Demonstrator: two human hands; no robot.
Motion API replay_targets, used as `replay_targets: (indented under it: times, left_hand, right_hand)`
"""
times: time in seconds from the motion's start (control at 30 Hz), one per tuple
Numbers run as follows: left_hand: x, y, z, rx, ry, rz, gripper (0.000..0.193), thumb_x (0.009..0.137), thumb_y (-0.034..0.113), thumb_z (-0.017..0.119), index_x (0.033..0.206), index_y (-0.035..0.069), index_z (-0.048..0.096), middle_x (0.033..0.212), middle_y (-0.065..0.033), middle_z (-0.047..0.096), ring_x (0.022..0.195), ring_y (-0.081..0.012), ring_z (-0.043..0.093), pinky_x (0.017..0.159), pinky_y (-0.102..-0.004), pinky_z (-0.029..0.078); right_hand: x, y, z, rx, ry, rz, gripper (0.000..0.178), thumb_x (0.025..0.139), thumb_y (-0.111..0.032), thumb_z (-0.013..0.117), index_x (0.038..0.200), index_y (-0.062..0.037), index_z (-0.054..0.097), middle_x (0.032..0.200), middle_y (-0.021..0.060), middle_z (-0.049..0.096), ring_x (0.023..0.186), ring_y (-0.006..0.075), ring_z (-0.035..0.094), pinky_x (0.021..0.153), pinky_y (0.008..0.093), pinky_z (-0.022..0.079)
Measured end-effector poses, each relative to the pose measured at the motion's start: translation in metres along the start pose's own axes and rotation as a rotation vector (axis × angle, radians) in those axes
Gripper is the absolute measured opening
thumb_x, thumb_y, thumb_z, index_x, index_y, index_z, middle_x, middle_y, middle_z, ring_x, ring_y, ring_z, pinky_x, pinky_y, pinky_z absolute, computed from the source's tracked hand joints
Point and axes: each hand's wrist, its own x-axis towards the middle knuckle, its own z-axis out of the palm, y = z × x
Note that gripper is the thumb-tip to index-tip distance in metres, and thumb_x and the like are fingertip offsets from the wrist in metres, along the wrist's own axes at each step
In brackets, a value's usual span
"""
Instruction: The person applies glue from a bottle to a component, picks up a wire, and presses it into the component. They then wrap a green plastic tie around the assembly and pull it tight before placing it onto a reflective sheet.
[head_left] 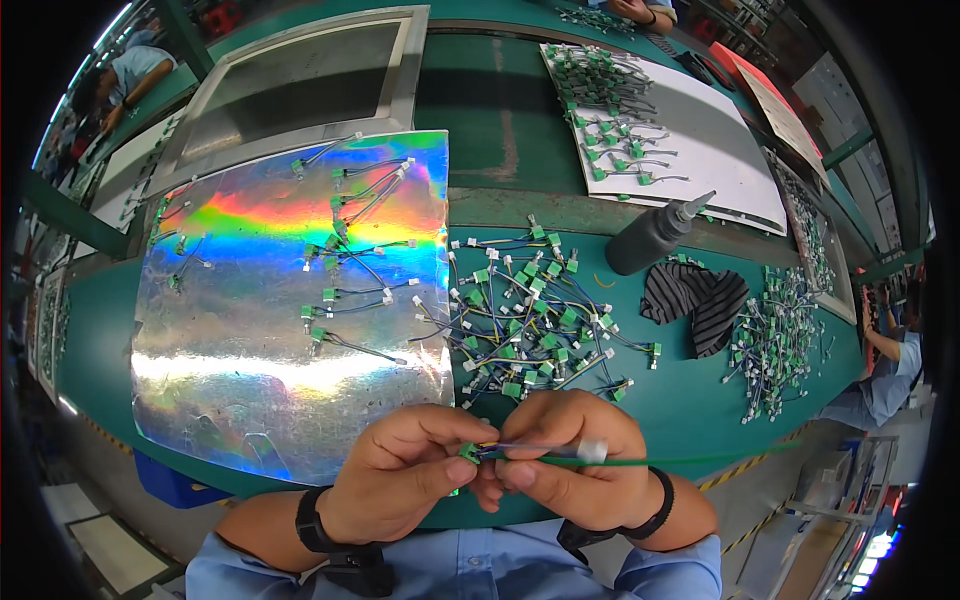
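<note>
Close to my body, my left hand point(405, 470) pinches a small green connector point(469, 453) between thumb and fingertips. Short dark wires run from it to a blurred white plug point(591, 452) at the right. My right hand point(575, 455) is closed on these wires just beside the connector. A long, thin green strand point(690, 460) reaches out rightward from the right fingers; whether it is a wire or a stick I cannot tell. Beyond my hands lies a loose pile of similar wired connectors point(530, 320).
A shiny rainbow-silver sheet point(230, 310) at left carries several wired connectors. On the right are a dark squeeze bottle point(645, 238), a striped cloth point(697, 300) and another connector pile point(775, 340). A white board point(720, 150) with connectors lies farther back. Co-workers sit around.
</note>
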Motion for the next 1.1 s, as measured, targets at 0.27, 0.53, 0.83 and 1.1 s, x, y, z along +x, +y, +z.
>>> replay_targets:
  times: [0.27, 0.53, 0.83, 1.1]
  left_hand:
    - [-0.001, 0.000, -0.002, 0.146, -0.012, 0.071, 0.028, 0.088, 0.002, 0.049, 0.116, -0.003, 0.048, 0.097, -0.0132, 0.058, 0.086, -0.0178, 0.058, 0.076, -0.0315, 0.049]
    - [-0.001, 0.000, -0.002, 0.197, -0.021, 0.104, 0.027, 0.088, 0.001, 0.049, 0.115, -0.003, 0.048, 0.097, -0.0125, 0.058, 0.087, -0.0165, 0.058, 0.077, -0.0295, 0.048]
    - [0.000, 0.002, 0.009, 0.102, 0.096, 0.085, 0.021, 0.083, 0.004, 0.057, 0.103, -0.002, 0.054, 0.098, -0.0118, 0.057, 0.088, -0.0159, 0.056, 0.076, -0.0264, 0.044]
    - [-0.001, 0.003, 0.010, 0.116, 0.109, 0.090, 0.020, 0.084, 0.007, 0.058, 0.102, -0.002, 0.054, 0.096, -0.0115, 0.057, 0.086, -0.0159, 0.056, 0.074, -0.0258, 0.044]
  right_hand:
    - [-0.001, 0.000, 0.000, -0.174, -0.030, -0.011, 0.017, 0.079, 0.010, 0.055, 0.092, -0.0007, 0.049, 0.089, 0.0145, 0.054, 0.079, 0.0186, 0.057, 0.067, 0.0291, 0.048]
    - [0.001, 0.002, 0.002, -0.297, -0.004, -0.115, 0.015, 0.079, 0.006, 0.058, 0.091, 0.0002, 0.052, 0.082, 0.0118, 0.058, 0.070, 0.0180, 0.059, 0.061, 0.0272, 0.047]
    - [-0.003, 0.008, 0.004, -0.144, 0.027, -0.063, 0.014, 0.079, 0.007, 0.057, 0.090, 0.0010, 0.052, 0.086, 0.0130, 0.056, 0.072, 0.0182, 0.058, 0.062, 0.0272, 0.047]
    - [-0.003, 0.010, 0.004, -0.135, 0.013, -0.076, 0.015, 0.079, 0.007, 0.058, 0.090, 0.0016, 0.051, 0.088, 0.0138, 0.056, 0.074, 0.0188, 0.057, 0.063, 0.0274, 0.047]
